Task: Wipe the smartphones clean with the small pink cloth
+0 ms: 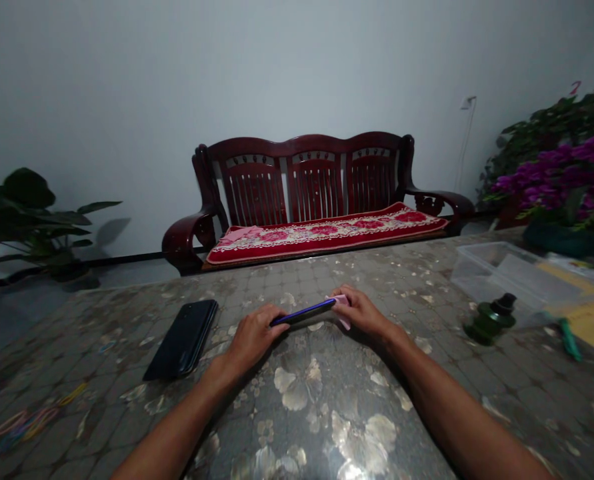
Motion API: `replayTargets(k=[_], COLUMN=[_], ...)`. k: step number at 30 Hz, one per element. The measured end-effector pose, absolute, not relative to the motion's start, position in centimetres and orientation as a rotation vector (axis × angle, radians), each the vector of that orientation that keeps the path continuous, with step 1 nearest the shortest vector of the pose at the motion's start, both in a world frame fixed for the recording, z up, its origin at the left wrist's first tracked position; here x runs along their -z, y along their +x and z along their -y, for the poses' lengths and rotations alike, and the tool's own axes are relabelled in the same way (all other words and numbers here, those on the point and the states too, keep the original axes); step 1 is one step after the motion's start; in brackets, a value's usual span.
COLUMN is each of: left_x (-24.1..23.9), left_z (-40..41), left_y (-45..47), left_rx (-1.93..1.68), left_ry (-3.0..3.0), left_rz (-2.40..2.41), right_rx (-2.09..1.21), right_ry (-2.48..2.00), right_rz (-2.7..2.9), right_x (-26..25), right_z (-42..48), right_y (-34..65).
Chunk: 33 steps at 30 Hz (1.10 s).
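My left hand [253, 335] grips the near-left end of a slim dark blue phone [304, 312], held on edge just above the floral table cover [317, 400]. My right hand [361, 311] is closed on the phone's right end together with a small pink cloth [343, 303] pressed against it. A second phone [183, 338], black, lies flat on the table to the left of my left hand.
A dark green bottle [491, 322] lies on the table at the right, near a clear plastic box [507, 273] and a green pen [570, 339]. Coloured rubber bands [27, 421] lie at the near left. Beyond the table stands a red wooden bench [317, 200]; plants flank it.
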State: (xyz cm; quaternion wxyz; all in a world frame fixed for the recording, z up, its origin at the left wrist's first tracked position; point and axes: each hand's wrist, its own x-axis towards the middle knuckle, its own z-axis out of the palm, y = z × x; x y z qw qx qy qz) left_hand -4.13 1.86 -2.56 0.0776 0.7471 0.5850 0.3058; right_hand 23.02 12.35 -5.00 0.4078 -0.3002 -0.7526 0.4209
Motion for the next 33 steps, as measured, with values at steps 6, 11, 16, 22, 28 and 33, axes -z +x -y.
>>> replayTargets(k=[6, 11, 16, 22, 28, 33], left_x=[2.1, 1.2, 0.2, -0.9, -0.2, 0.4], left_z=[-2.5, -3.5, -4.9, -6.2, -6.2, -5.6], left_y=[-3.7, -2.6, -1.8, -1.5, -1.5, -1.8], left_rx=[-0.755, -0.636, -0.515, -0.290, -0.301, -0.381], left_ry=[2.267, 2.213, 2.122, 1.999, 1.994, 1.974], left_rz=[-1.669, -1.564, -1.313, -1.236, -1.333, -1.341], right_rx=[-0.891, -0.797, -0.740, -0.741, -0.777, -0.917], right_ry=[-0.674, -0.613, -0.538, -0.487, -0.477, -0.568], right_rz=[2.062, 2.120, 2.182, 2.179, 2.143, 1.972], right_x=[3.8, 2.9, 2.8, 3.5, 3.9, 4.3], right_z=[-11.7, -11.2, -11.2, -11.6, -11.5, -11.9], right_y=[23.1, 23.0, 23.0, 23.0, 22.9, 22.6])
